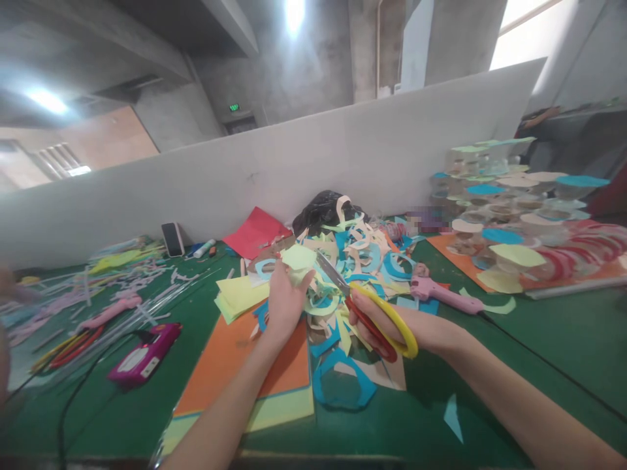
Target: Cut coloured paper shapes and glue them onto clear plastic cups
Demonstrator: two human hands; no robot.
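Observation:
My left hand (285, 297) is closed on a pale yellow-green piece of paper (298, 258), held up over the green table. My right hand (392, 320) grips yellow and red handled scissors (372, 313), fingers through the loops. The metal blades point up and left toward the paper and sit at its edge. Below both hands lies a heap of cut paper scraps (343, 281) in blue, yellow and cream. An orange sheet (245, 356) lies under my left forearm.
A pink glue gun (441, 292) lies right of the scissors. Clear cups topped with paper discs (504, 202) stand at the back right. A magenta device (144, 352), another pink glue gun (110, 312), a phone (172, 239) and a red sheet (255, 232) lie left. A white divider (294, 163) bounds the table.

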